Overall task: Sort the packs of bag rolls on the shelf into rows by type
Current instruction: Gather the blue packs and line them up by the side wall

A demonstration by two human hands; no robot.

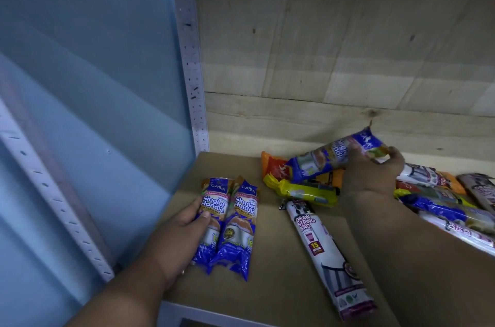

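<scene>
The right hand (372, 174) has its grip closed around a blue Singlet Handle pack (337, 156), lifted at a tilt above the mixed heap at the back right of the shelf (270, 278). The left hand (184, 230) lies on the leftmost of two blue Singlet Handle packs (227, 225), thumb over its face and fingers hidden behind it, so it seems to be steadying it. Those two lie side by side and touching near the shelf's left edge, the start of one row. A white Draw String Bag pack (326, 254) lies alone and askew in the middle. The heap (302, 187) holds orange, yellow, blue and white packs, overlapping. By my reading the sorting has barely begun: one type is partly lined up, the lifted pack likely joins it, and every other type is still unsorted.
</scene>
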